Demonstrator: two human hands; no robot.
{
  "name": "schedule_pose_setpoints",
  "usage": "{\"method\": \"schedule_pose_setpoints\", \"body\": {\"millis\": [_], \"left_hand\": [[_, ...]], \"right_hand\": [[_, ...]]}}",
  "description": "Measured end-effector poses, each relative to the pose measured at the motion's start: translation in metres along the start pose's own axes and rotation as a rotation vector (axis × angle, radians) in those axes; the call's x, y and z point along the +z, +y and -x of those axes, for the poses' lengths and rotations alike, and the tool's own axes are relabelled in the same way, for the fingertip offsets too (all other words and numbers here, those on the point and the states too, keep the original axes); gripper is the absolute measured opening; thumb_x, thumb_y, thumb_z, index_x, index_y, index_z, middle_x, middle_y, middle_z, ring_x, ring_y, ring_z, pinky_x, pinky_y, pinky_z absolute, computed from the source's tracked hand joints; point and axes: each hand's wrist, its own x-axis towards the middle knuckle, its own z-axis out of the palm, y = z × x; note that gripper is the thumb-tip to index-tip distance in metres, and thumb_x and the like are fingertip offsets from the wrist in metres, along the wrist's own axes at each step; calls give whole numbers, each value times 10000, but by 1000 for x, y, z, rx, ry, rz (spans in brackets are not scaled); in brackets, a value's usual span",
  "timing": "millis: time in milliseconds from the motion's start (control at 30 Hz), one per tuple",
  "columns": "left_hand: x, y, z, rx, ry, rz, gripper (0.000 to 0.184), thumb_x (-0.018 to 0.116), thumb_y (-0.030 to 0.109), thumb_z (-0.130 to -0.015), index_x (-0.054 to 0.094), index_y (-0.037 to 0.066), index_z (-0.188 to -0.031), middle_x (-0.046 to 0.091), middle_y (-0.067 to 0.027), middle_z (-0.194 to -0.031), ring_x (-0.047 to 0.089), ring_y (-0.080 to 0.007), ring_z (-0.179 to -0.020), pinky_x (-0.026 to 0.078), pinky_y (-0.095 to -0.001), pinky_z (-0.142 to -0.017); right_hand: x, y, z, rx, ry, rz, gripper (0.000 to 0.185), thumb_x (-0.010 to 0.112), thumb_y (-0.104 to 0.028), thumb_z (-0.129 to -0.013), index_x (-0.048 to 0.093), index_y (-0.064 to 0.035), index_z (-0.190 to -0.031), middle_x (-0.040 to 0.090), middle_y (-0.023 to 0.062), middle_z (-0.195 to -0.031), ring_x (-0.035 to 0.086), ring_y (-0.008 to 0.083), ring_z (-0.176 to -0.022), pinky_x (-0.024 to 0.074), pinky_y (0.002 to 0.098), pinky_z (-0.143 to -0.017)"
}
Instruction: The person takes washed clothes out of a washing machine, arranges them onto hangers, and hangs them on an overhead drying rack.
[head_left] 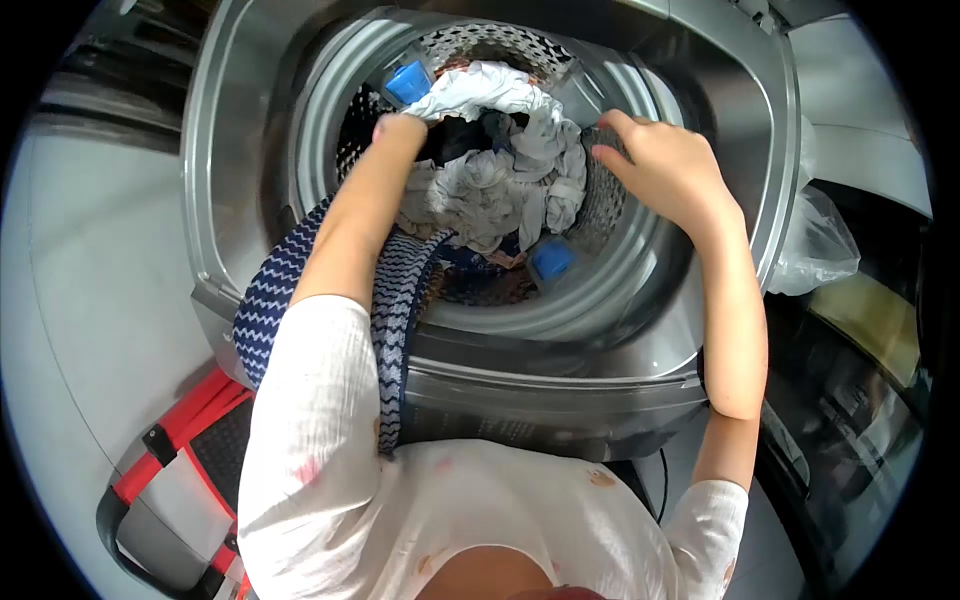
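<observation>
A top-loading washing machine (560,365) stands open in front of me, with a heap of grey and white laundry (485,195) in its perforated drum. My left hand (400,130) is closed at the left end of a white garment (485,90) on the heap; its fingertips are mostly hidden. Beside it lies a black cloth (455,138). Over the drum's right side, my right hand (665,165) is open, thumb and forefinger apart with nothing between them. A navy and white zigzag cloth (398,300) hangs over the machine's front left rim, under my left forearm.
Blue plastic pieces sit on the drum wall, one at the upper left (408,82) and one at the lower right (552,260). A red and black folding step stool (190,430) stands at lower left. On the right are a clear plastic bag (815,245) and a dark appliance (850,400).
</observation>
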Motion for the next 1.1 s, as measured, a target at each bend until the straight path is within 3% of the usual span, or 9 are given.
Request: {"method": "schedule_pose_setpoints", "body": {"millis": [33,233,333,433,667,833,967,1000,1100], "left_hand": [[22,12,-44,12,-202,-4,268,561,164,-752,643,69,-988,621,-96,-1047,594,-283,-929,478,-416,-737],[114,190,-9,660,-189,-226,264,510,215,-806,640,116,-1014,600,-82,-1083,578,-276,-948,462,-417,-739],[123,221,7,751,-245,-422,287,516,223,-803,620,129,-1053,560,-69,-1147,556,-264,-994,452,-420,-767],[135,207,-6,620,-140,-450,300,523,228,-798,608,137,-1071,536,-57,-1182,541,-253,-1025,445,-416,-788],[123,79,-36,231,194,-512,339,539,240,-787,583,153,-1113,480,-30,-1263,505,-228,-1096,430,-408,-837],[83,106,-49,185,-90,-454,355,551,244,-774,568,151,-1116,484,-49,-1258,496,-216,-1117,430,-375,-855],[84,99,-22,-13,192,159,391,611,279,-709,572,110,-1059,515,-128,-1179,503,-240,-1096,449,-387,-827],[84,85,-11,-50,435,183,473,640,333,-675,540,94,-1070,501,-124,-1155,480,-277,-1106,446,-404,-834],[79,51,-4,-475,180,460,763,645,512,-671,338,125,-1253,372,-111,-1284,377,-291,-1201,414,-461,-891]], "right_hand": [[3,2,2,-16,36,5,297,516,-309,-831,560,-52,-973,628,133,-778,614,289,-768,477,402,-647],[10,8,4,-11,132,-2,252,557,-301,-799,580,-69,-895,620,107,-675,623,271,-671,480,380,-576],[17,12,5,8,165,-2,239,566,-301,-791,591,-82,-883,619,91,-663,623,262,-661,478,373,-565],[16,21,6,24,199,43,245,568,-306,-789,599,-92,-903,618,75,-662,620,256,-651,474,371,-554],[11,25,8,20,284,38,247,568,-312,-788,603,-101,-913,607,75,-647,613,246,-638,468,360,-543],[12,27,8,20,257,96,251,570,-312,-789,595,-99,-920,596,83,-648,612,242,-647,469,349,-546],[16,31,9,-16,265,80,261,562,-309,-798,582,-93,-943,597,86,-674,607,246,-653,471,348,-565],[15,30,10,-6,240,71,264,549,-306,-810,577,-89,-957,598,85,-691,605,251,-674,474,344,-588],[9,28,7,38,191,75,268,540,-309,-818,576,-87,-965,600,86,-703,605,251,-694,475,348,-604]]}}
